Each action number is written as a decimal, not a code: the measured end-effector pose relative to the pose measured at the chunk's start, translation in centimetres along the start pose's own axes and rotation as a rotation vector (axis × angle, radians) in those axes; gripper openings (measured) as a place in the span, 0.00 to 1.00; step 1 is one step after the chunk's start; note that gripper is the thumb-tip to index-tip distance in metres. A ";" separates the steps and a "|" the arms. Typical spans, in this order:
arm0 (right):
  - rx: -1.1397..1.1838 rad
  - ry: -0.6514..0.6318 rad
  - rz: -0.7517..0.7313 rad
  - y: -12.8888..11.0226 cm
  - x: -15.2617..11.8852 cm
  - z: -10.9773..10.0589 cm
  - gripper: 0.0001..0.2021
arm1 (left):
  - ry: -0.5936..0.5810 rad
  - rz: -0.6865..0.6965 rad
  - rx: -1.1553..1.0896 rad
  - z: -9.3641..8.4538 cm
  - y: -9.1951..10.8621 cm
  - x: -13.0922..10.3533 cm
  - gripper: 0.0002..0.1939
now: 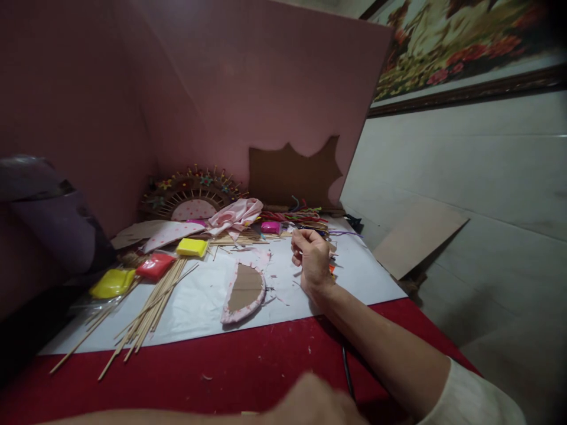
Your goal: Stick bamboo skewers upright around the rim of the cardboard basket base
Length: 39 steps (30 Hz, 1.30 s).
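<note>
My right hand point(311, 260) is raised over the right part of the white sheet point(190, 301), its thumb and fingers pinched together; what they hold, if anything, is too small to make out. Blurred at the bottom edge is my left hand point(312, 401), with its fingers smeared by motion. Between the hands and the wooden sticks point(155, 301) lies a half-round cardboard piece point(245, 288) edged with pink fabric. Small scraps are scattered to its right.
Yellow point(192, 247) and red point(155, 266) packets lie at the left. Behind are crumpled pink cloth point(237, 217), a decorated fan shape point(195, 198) and a magenta packet point(271, 227). Jagged brown cardboard point(292, 174) leans on a pink panel. A dark cable point(346, 369) crosses the red cloth.
</note>
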State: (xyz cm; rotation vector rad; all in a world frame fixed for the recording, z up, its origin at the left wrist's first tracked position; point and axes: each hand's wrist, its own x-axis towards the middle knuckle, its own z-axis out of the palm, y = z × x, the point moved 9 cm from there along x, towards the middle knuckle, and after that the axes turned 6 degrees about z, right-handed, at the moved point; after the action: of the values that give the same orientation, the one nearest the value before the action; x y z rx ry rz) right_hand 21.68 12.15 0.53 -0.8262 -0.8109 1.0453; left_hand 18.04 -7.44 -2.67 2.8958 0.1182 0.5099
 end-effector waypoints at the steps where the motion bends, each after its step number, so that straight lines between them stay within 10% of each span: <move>1: 0.008 0.013 -0.003 -0.1 0.1 -0.1 0.10 | 0.013 -0.042 0.018 -1.0 -1.7 -0.2 0.10; 5: 0.021 0.040 0.000 -0.3 0.2 -0.2 0.11 | 0.097 -0.496 0.202 -6.7 -11.2 -3.5 0.11; 9: 0.006 0.007 -0.006 -0.2 0.0 0.1 0.10 | 0.002 -0.661 0.200 -8.8 -16.0 -6.9 0.42; 16: 0.000 -0.018 0.005 0.1 -0.2 0.4 0.10 | -0.033 -0.717 0.187 -9.5 -16.0 -8.8 0.40; 23: -0.016 -0.022 0.037 0.2 -0.5 0.6 0.10 | -0.010 -0.858 0.263 -10.5 -18.9 -8.4 0.11; 33: -0.039 -0.030 0.048 0.5 -0.4 0.7 0.10 | -0.046 -0.909 0.265 -8.2 -21.4 -5.6 0.16; 39: -0.022 -0.027 0.047 0.3 -0.5 0.6 0.11 | 0.123 -0.945 0.094 -11.2 -23.9 -6.8 0.16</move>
State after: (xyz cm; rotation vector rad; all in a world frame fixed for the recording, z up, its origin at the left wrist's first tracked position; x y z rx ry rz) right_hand 20.86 11.90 0.48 -0.8553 -0.8302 1.0928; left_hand 6.79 17.17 0.42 2.4702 1.4440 0.4796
